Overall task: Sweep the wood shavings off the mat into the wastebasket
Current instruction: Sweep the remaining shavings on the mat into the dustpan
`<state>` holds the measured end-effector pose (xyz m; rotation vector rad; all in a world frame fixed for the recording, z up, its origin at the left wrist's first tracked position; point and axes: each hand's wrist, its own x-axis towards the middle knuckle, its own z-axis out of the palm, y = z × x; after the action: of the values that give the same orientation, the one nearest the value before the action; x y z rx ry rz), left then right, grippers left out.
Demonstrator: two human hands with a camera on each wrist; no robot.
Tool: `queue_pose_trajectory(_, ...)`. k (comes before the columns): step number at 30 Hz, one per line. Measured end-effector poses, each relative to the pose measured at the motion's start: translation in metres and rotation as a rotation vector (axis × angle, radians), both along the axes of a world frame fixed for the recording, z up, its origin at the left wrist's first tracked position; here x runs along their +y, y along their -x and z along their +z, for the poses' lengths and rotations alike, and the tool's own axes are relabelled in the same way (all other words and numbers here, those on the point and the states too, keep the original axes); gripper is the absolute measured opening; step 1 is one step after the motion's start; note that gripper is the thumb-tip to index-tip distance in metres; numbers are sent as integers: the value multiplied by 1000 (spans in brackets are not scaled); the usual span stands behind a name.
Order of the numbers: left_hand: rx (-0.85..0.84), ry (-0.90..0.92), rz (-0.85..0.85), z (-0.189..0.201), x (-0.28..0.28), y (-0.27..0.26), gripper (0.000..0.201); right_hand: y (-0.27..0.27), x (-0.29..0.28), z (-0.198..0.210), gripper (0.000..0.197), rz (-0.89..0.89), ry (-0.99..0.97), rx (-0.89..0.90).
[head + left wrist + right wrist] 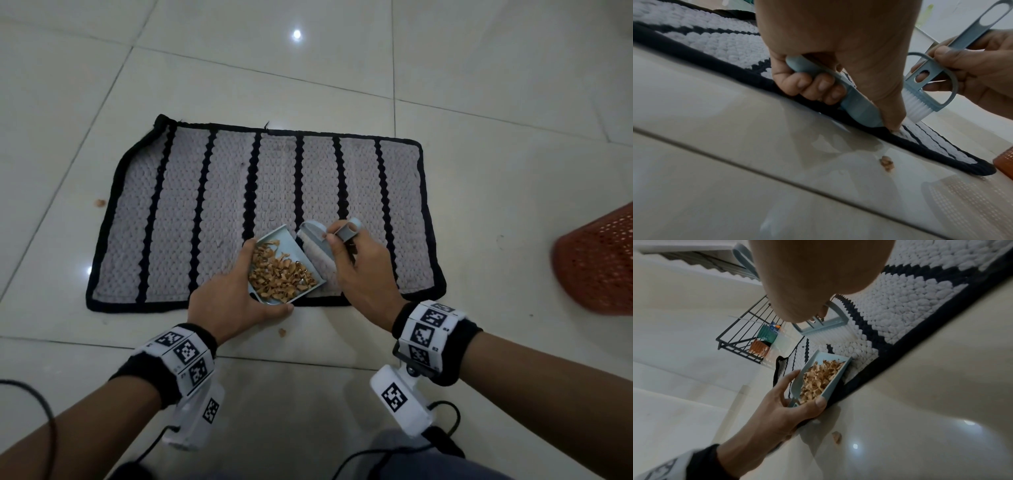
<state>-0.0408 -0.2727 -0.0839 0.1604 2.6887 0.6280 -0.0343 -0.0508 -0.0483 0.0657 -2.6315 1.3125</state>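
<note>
Mat (219, 219): the landmark; a soft knitted rug, grey with black stripes and a black border, lying flat on the tiled floor. Its knobbly pile probably snags small curls, and it would likely bunch if pushed hard.

Wastebasket (597, 263): orange mesh, off the mat's right edge and well apart from it. It looks light, so I judge it could tip if knocked.

Left hand (233, 301): at the mat's near edge, its grip wrapped round the dustpan handle, thumb along the pan's back rim.

Right hand (363, 270): over the mat's near part, just right of the pan, fingers pinching the brush handle.

Dustpan (274, 240): small pale-blue plastic, stiff and seemingly light, its lip on the mat. The handle is the place to hold it; keeping it level looks wise, since the sides are low.

Brush (920, 91): blue plastic with soft white bristles, bristle tips on the mat beside the pan's lip.

Wood shavings (279, 274): a loose tan heap inside the pan. They look dry, featherlight and brittle, so a jolt or a draught would probably scatter them.

Stray shavings: one on the floor (282, 332) just off the mat's near edge, another (99, 202) just off its left edge.
</note>
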Motion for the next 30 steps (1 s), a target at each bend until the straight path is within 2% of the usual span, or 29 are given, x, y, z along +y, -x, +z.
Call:
queue_pose_trajectory(4,-6,-22,35,4,-6,-4,127,4,3,7,9,-53,59,-6)
queue_pose_trajectory(8,-2,-130,109,13,-25,-13,124,6,9,14,7,-58,176,-91)
queue_pose_trajectory(11,-9,-223,158,18,-45,-25,124,4,11,16,20,-49,219,-162)
queue_pose_trajectory(14,-35,-259,182,23,-65,-44,119,-2,12,19,13,-52,213,-179)
queue_pose_trajectory(16,-93,-245,146,25,-77,-60,120,-14,11,19,3,-25,163,-188)
queue_pose_trajectory(19,-162,-159,68,23,-93,-84,126,-42,7,17,17,60,21,-173)
queue_pose_trajectory(21,-199,-88,33,19,-100,-96,127,-61,4,14,16,142,-25,-159)
queue_pose_trajectory(25,-233,30,-40,14,-97,-102,128,-83,-3,4,17,184,-31,-239)
queue_pose_trajectory(30,-226,78,-81,10,-86,-97,129,-88,-19,2,24,209,-18,-262)
